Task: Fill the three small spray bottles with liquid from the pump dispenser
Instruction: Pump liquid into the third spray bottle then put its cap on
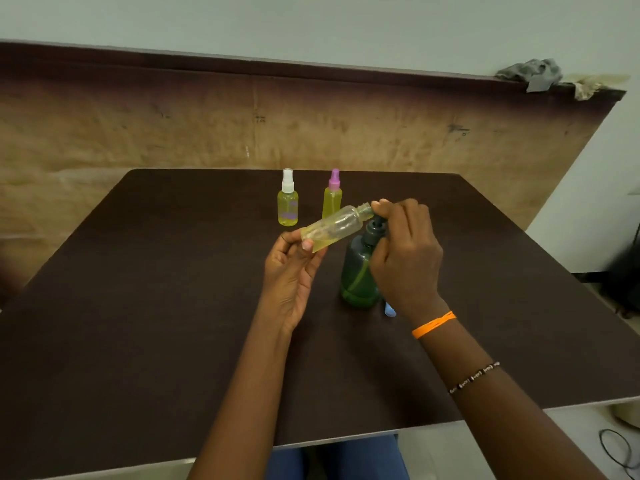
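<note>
Two capped bottles full yellow; left hand grips uncapped bottle, right hand on pump dispenser.

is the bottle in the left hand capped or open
Open. The tilted spray bottle shows a bare threaded neck with no sprayer, held by the left hand.

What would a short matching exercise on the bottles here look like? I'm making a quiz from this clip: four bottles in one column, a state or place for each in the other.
Column 1:
1. white-capped spray bottle
2. pink-capped spray bottle
3. uncapped spray bottle
4. green pump dispenser

Column 2:
A. tilted, held in the left hand
B. dark pump head under the right hand
C. standing farthest left
D. standing behind the tilted bottle

Pairs: 1-C, 2-D, 3-A, 4-B
</note>
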Demonstrator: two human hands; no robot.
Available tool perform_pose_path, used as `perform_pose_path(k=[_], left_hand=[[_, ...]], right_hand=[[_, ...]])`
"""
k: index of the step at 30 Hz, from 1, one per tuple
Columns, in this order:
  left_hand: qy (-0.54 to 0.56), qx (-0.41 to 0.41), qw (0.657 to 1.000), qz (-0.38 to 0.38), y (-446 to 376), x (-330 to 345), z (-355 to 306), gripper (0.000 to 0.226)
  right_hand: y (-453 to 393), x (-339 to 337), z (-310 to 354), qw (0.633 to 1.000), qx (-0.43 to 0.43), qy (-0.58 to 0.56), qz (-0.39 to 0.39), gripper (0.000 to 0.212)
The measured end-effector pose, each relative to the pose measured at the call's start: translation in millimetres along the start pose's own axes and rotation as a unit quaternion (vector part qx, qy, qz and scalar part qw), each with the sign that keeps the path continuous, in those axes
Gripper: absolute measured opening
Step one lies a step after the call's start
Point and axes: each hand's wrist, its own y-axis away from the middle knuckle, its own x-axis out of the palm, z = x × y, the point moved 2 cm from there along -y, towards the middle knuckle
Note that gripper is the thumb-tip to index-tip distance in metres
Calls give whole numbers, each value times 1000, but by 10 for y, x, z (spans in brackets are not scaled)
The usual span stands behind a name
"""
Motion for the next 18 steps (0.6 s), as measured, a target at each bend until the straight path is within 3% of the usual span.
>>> perform_pose_path(k=[10,15,18], left_hand=[[9,0,1000,5,-2,12,-2,76],[18,-6,1000,-2,-39,-22,17,77],[41,-9,999,-9,-46,-38,39,80]], right_hand=[[-237,-104,-37,998,-46,-4,35,22],[6,69,-18,999,13,14,-46,21],[16,98,-31,999,1,21,-47,22]])
